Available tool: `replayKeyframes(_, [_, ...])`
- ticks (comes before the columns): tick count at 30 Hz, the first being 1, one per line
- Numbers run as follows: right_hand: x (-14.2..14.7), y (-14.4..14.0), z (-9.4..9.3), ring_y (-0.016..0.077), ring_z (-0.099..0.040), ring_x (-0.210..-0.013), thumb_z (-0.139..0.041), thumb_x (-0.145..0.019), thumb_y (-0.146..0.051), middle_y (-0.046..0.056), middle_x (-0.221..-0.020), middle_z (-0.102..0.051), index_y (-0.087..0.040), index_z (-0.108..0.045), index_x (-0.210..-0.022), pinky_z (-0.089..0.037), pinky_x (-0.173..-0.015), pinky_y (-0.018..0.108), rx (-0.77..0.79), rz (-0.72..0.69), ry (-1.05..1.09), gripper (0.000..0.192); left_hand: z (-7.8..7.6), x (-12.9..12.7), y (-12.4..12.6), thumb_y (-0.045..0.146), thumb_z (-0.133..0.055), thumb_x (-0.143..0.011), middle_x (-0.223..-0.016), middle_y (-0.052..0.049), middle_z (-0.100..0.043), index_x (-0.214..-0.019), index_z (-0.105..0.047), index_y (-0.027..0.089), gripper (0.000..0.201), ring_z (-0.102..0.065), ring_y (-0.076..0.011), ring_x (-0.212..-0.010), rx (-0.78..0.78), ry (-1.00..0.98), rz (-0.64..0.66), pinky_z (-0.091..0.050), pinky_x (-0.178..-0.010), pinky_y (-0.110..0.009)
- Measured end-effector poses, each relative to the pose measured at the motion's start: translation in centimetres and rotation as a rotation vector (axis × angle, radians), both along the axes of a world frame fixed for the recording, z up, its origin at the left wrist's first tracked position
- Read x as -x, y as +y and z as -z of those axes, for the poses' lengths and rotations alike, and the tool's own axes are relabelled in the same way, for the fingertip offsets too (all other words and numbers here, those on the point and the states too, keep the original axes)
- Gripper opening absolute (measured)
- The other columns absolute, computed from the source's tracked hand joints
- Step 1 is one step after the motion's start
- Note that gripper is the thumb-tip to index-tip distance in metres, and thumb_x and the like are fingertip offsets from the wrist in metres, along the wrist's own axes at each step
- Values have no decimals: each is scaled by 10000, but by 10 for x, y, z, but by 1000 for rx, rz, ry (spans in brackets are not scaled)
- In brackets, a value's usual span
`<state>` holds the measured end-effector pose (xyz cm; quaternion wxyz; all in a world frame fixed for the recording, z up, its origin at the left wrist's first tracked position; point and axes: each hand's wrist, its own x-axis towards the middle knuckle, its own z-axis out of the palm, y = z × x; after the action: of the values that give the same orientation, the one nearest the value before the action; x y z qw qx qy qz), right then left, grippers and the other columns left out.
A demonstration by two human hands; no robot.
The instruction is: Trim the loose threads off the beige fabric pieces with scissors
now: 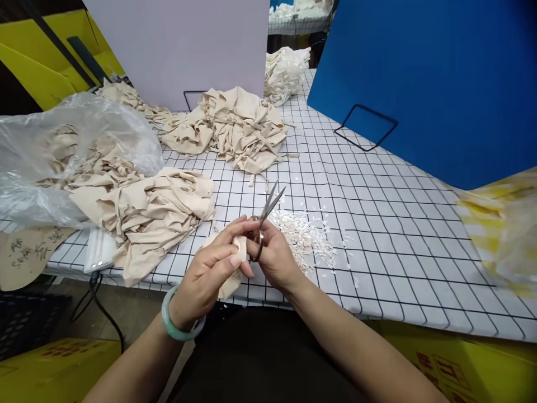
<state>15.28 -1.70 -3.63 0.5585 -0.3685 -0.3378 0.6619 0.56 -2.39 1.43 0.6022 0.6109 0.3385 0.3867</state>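
My left hand (213,268), with a green bangle (171,319) at the wrist, pinches a small piece of beige fabric (230,284). Part of that fabric hangs below the fingers. Close beside it, my right hand (274,254) grips a pair of scissors (268,206), fingers in the handle loops. The blades point up and away from me, slightly apart. Under and behind the right hand lies a scatter of small pale cut scraps (306,238) on the checked tablecloth (377,235).
Piles of beige fabric (247,126) lie at the back and left (163,207), some inside a clear plastic bag (126,131). A lilac panel (180,50) and a blue panel (432,84) stand on the table. A power strip (99,249) sits at the front left edge.
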Motion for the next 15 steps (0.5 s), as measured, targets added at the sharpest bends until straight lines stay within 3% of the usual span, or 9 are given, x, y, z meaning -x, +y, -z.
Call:
replayKeyframes(3, [7, -9, 2, 147, -614, -769, -867, -646, -415, -14, -853, -612, -237, -538, -892, -534, -705, 287, 14, -71, -20, 448, 3, -4, 2, 285, -524, -971, -1328, -98, -587, -741, -727, 194, 319, -438, -297, -1362, -29, -57, -122, -391, -1145, -427])
replayKeyframes(6, [3, -25, 5, 160, -622, -785, -822, -711, -460, -8, -869, -604, -244, -510, -900, -542, -705, 307, 25, -111, -96, 424, 10, -9, 4, 334, -536, -968, -1148, -110, -580, -724, -692, 174, 330, -581, -232, -1027, 46, -88, -209, -538, -785, -311])
replayKeyframes(8, [-11, -34, 7, 185, -621, -843, -783, -760, -471, 8, -910, -610, -249, -533, -933, -541, -763, 350, -55, -55, -289, 376, 15, -13, 3, 350, -523, -981, -1111, -85, -543, -743, -683, 163, 342, -536, -130, -746, 117, -77, -205, -469, -585, -250])
replayKeyframes(10, [-30, -39, 8, 226, -603, -898, -762, -774, -490, 33, -935, -617, -254, -572, -952, -517, -825, 413, -189, 53, -579, 351, 22, -18, 2, 351, -513, -993, -1140, -62, -500, -769, -680, 155, 341, -416, -54, -590, 155, -64, -174, -386, -496, -232])
replayKeyframes(12, [-50, -43, 7, 265, -574, -917, -771, -759, -507, 57, -931, -639, -253, -606, -943, -479, -844, 460, -318, 137, -867, 354, 28, -23, -1, 357, -506, -1000, -1154, -50, -474, -780, -664, 154, 339, -360, -30, -544, 167, -54, -132, -328, -457, -234])
replayKeyframes(15, [-69, -50, 4, 275, -539, -869, -800, -729, -495, 55, -851, -673, -243, -621, -904, -433, -805, 472, -447, 150, -1132, 355, 34, -31, -4, 369, -485, -1010, -1173, -54, -464, -794, -636, 159, 337, -346, -38, -545, 166, -29, -74, -306, -454, -249])
